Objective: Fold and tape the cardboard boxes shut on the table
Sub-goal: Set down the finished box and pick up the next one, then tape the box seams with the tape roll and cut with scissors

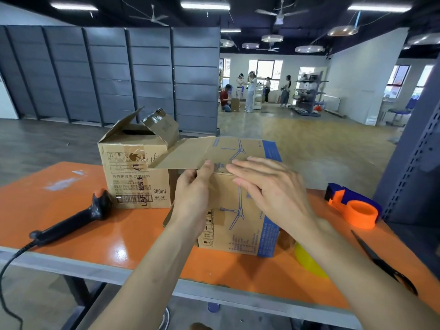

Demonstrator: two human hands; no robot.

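Cardboard flaps are being folded down on the fan-printed box [238,225], which sits on the orange table [59,210] directly in front of the person; taping has not begun. The left hand [192,189] is clasped on the box's near top edge, thumb over the flap [185,153] that juts out to the left, fingers curled against the side below it. The right hand [269,184] lies flat with straight fingers on the box's top, pressing down and holding nothing. By my reading, the next move calls for bringing that flap flush, then reaching for the tape dispenser [354,206], well to the right of the box. A 2nd box [133,167], behind and left of it, has its flaps up, so neither of the 2 boxes is sealed yet.
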